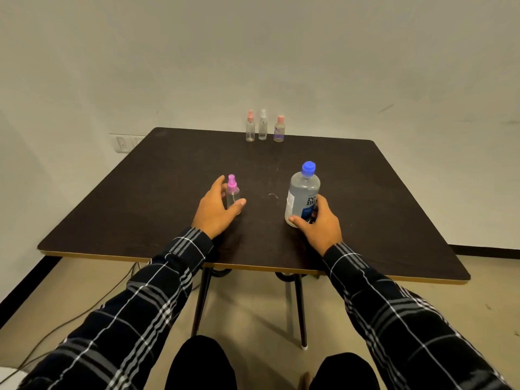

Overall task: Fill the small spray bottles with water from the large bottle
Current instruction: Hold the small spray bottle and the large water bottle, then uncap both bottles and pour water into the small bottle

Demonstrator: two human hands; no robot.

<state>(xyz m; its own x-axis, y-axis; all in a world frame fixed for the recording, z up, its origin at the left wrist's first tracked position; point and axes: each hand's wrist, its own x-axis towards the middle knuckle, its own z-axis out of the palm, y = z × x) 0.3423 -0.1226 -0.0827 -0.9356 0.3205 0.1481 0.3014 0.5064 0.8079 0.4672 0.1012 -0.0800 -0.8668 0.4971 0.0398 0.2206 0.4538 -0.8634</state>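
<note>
left hand [215, 211] curls round pink-capped spray bottle [233, 192], left of large bottle [304, 187] | right hand [320, 223] grips large bottle | three spray bottles [263, 126] beyond it

Dark table [168, 192]; perhaps a wall socket [123, 143]

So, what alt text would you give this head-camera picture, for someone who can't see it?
A person at a dark table holds a small pink-capped spray bottle in the left hand and a large blue-capped bottle in the right hand, both upright. Three more spray bottles stand in a row at the table's far edge.
</note>
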